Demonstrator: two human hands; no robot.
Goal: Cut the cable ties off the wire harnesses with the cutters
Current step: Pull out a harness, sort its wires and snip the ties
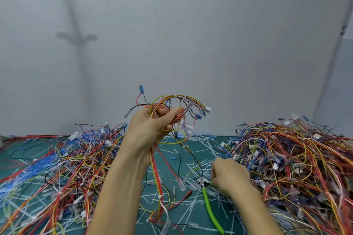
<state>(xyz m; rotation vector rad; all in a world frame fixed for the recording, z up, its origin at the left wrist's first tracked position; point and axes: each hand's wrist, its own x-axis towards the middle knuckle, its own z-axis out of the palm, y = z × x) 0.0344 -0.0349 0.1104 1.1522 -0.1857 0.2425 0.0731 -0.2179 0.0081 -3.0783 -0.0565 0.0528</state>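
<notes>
My left hand is raised above the table, shut on a wire harness of red, yellow, black and blue wires. The harness loops above my fingers and its tails hang down to the mat. A white cable tie shows on the top loop, another on the hanging part. My right hand is low on the mat, fingers curled around the upper handle of the green-handled cutters. The cutter head rests on the mat beside my fingers, with the other handle lying toward me.
A large heap of harnesses fills the right side. Another spread heap covers the left. Cut white tie scraps litter the green cutting mat between them. A pale wall stands behind the table.
</notes>
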